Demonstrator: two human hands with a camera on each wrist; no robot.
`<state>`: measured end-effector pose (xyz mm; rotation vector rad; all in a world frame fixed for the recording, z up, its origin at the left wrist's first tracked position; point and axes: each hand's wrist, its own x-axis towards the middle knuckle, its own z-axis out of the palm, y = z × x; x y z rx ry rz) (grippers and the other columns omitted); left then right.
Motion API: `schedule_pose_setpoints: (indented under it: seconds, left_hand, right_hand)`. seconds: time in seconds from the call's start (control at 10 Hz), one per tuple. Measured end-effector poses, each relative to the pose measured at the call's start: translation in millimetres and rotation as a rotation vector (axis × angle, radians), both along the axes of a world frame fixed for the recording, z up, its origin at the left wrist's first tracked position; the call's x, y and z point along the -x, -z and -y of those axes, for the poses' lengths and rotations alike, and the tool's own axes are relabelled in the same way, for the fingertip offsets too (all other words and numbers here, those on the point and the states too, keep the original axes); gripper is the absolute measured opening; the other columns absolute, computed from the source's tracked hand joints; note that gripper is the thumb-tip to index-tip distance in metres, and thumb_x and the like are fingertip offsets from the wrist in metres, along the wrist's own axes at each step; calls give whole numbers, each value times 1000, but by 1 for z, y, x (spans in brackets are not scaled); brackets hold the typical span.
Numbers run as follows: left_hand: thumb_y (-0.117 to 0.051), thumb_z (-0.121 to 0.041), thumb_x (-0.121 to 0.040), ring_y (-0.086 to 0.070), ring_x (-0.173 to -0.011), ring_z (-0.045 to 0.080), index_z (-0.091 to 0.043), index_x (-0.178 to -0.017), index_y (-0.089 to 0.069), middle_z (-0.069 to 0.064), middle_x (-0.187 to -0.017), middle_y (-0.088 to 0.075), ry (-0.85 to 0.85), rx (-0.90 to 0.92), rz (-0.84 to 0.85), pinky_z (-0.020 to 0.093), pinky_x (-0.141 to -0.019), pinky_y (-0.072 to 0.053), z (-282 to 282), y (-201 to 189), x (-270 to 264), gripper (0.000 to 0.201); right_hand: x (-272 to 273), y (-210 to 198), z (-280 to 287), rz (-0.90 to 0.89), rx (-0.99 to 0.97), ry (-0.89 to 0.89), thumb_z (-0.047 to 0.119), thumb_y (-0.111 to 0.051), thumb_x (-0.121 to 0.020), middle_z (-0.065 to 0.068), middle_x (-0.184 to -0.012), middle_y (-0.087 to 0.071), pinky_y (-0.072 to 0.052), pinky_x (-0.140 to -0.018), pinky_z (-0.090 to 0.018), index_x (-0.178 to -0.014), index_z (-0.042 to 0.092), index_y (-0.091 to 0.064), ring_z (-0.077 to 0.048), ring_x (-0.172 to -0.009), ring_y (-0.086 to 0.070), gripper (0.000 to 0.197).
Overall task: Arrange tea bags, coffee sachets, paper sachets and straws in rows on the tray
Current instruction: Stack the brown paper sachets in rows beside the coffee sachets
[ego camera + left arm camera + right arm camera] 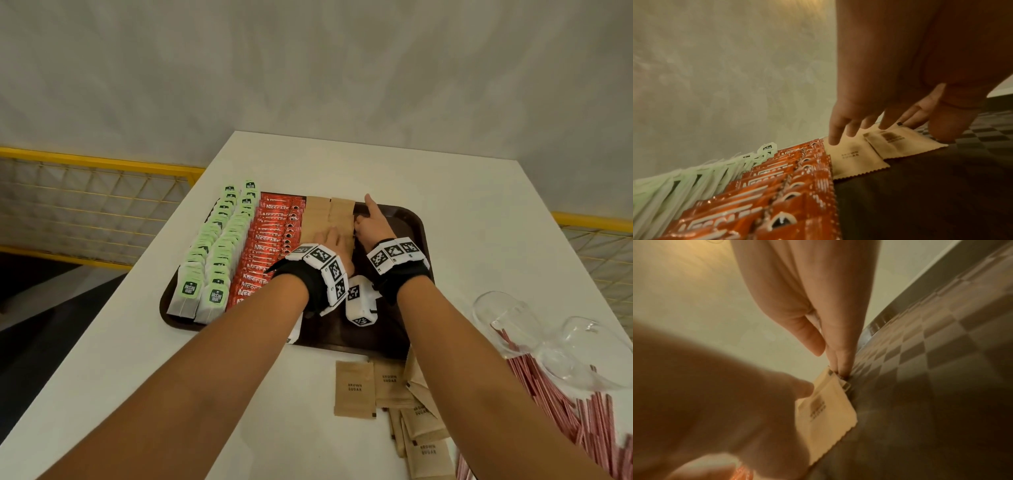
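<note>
On the brown tray (404,226) lie two rows of green tea bags (215,246), a block of red coffee sachets (267,246) and two columns of brown paper sugar sachets (329,209). My left hand (330,236) rests flat on the near paper sachets (855,155), with spread, straight fingers (835,138) touching them. My right hand (368,219) stands on edge at the right side of that column. Its straight fingertips (840,368) press against the far corner of a paper sachet (828,405), and the thumb stays apart. The tray's right part is bare.
Loose brown sugar sachets (354,389) lie on the white table (342,161) near its front edge. Red-striped straws (555,394) spill from two overturned glasses (507,318) at the right. A yellow mesh railing (96,198) runs behind the table's left side.
</note>
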<state>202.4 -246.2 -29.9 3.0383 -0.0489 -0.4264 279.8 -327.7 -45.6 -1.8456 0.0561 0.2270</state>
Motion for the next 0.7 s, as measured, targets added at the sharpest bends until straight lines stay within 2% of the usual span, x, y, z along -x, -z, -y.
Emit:
schedule_pose_setpoints:
  seconds: [0.1, 0.2, 0.3, 0.4, 0.5, 0.6, 0.7]
  left_hand:
    - [-27, -24, -101, -18, -141, 28, -7, -146, -24, 15, -155, -16, 54, -20, 9, 36, -114, -13, 3, 7, -5, 48]
    - [-26, -21, -102, -17, -142, 25, -3, -146, -20, 15, -155, -17, -13, 69, 37, 31, -113, -12, 5, 10, -11, 48]
    - [-34, -23, -99, -27, -135, 27, -2, -143, -25, 15, -151, -24, 0, 37, 123, 30, -110, -17, 4, 14, -16, 49]
    - [-38, -27, -98, -27, -135, 30, -5, -143, -25, 12, -152, -23, 9, 24, 63, 35, -111, -20, 6, 14, -18, 52]
    - [-40, -27, -97, -28, -134, 25, -9, -143, -31, 6, -151, -27, 49, 9, 116, 38, -106, -23, 5, 15, -16, 50]
    - [-57, -47, -75, -59, -102, 7, -20, -102, -73, -3, -113, -66, 28, -78, 282, 23, -84, -34, -7, -9, -7, 42]
    - [-54, -34, -89, -35, -130, 20, -15, -137, -43, 7, -145, -36, 59, -100, 196, 34, -101, -32, -16, 5, -11, 52]
  right_hand:
    - [-2, 0, 4, -48, -47, -77, -8, -31, -96, 4, -75, -40, -40, -69, -22, -149, 15, -15, -6, -65, -39, 60]
    - [-7, 1, 4, -88, -79, -22, -8, -35, -94, -1, -74, -46, -42, -73, -27, -149, 15, -19, -10, -64, -43, 61]
    - [-8, 4, 2, -108, -73, 11, -2, -37, -94, -4, -75, -53, -41, -78, -33, -148, 16, -23, -13, -65, -47, 59]
    - [-5, 0, 3, -112, -67, 18, -3, -38, -94, -15, -83, -59, -43, -76, -35, -148, 15, -22, -20, -69, -52, 59]
    - [-3, -4, 4, -108, -15, 13, -4, -36, -94, -18, -90, -59, -45, -75, -35, -148, 14, -23, -23, -71, -54, 58]
    - [1, -4, 6, -127, 91, 66, -3, -42, -88, -10, -85, -57, -51, -83, -37, -144, 18, -31, -22, -75, -55, 61]
    - [9, -7, 11, -177, 204, 61, -2, -52, -82, -10, -107, -58, -52, -91, -42, -134, 17, -43, -25, -91, -60, 56]
